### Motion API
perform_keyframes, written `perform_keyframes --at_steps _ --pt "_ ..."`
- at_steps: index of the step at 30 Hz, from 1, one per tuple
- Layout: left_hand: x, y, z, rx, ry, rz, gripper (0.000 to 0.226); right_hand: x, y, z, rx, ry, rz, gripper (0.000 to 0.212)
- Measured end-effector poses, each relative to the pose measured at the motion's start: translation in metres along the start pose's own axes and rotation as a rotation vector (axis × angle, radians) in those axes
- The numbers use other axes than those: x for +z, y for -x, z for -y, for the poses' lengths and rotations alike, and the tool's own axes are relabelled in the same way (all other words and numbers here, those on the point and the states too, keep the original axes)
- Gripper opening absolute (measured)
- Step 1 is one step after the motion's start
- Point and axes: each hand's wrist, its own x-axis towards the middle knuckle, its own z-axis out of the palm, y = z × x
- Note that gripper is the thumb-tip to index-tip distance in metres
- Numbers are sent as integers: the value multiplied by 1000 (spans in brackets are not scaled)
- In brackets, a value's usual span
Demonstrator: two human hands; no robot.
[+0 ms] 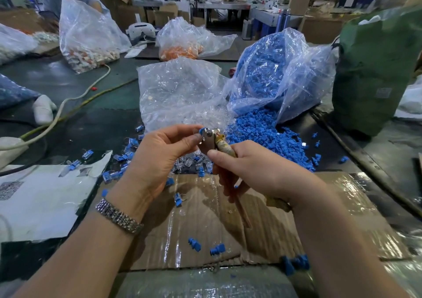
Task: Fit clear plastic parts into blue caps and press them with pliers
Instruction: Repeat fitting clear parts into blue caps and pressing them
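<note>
Squeezing the pliers [211,139] in the gripping right hand [249,167] could pinch left hand [159,151] fingers [182,130] holding the blue cap [202,130] at mid-frame.

Blue caps [262,128], clear plastic parts [182,96], brown cardboard [205,217], silver watch band [118,216], green sack [376,69]

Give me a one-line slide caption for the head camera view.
Left hand holds a blue cap in the pliers gripped by the right hand, beside bags of clear and blue parts.
</note>
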Motion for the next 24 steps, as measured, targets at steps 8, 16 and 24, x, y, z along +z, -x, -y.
perform_keyframes --at_steps 8,16,24 --pt "-1 1 -1 34 -110 -4 29 2 -4 -2 -12 23 -8 50" --pt "-26 -5 -5 137 -805 -363 12 -31 1 -14 137 444 -330 43" --pt "-21 -4 0 176 -1315 -278 14 -38 -10 -34 342 818 -524 41"
